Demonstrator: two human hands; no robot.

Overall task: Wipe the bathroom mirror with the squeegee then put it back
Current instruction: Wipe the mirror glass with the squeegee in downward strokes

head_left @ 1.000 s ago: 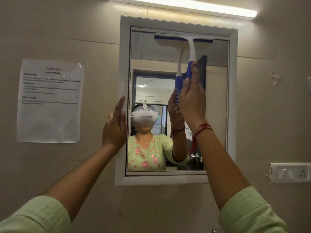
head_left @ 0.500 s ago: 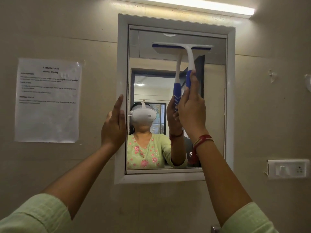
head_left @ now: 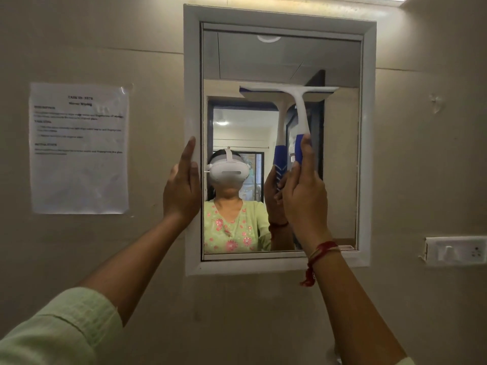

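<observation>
A white-framed mirror hangs on the beige wall straight ahead. My right hand grips the blue handle of a white squeegee, held upright. Its blade lies level against the glass about a third of the way down, on the right half. My left hand rests flat with fingers straight up on the mirror's left frame edge, holding nothing. The glass reflects a person in a green top, plus the squeegee and hand.
A printed paper sheet is taped to the wall left of the mirror. A white switch and socket plate sits on the wall at the lower right. A small wall hook is right of the mirror.
My right hand has drawn the squeegee down the glass from near the top edge to about a third of the way down. My left hand stays on the frame.
</observation>
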